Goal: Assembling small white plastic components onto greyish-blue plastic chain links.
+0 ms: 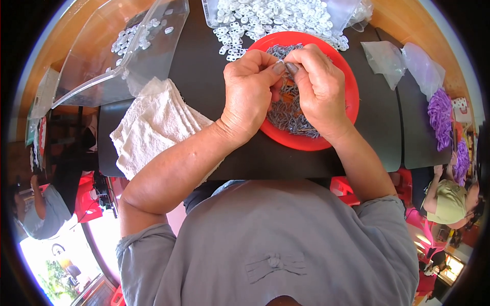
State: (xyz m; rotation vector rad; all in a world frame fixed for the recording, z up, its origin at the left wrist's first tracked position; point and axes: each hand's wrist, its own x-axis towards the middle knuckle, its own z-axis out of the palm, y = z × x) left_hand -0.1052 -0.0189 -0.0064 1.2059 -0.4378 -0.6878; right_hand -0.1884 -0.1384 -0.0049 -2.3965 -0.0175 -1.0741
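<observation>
While both hands meet above the red plate [352,97], the fingertips pinch one tiny pale piece [282,62].

Left hand [250,94] and right hand [319,86] close narrowly on it at upper centre; grey metal parts [286,115] fill the plate, white plastic pieces [265,15] lie beyond, and a white towel [153,127] sits at left.

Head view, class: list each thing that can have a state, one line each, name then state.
left hand, pinching a small piece with the right
right hand, fingertips meeting the left's
red plate, heaped with small grey pieces
clear bag, lying open, few white pieces inside
white towel, crumpled, flat on table
</observation>
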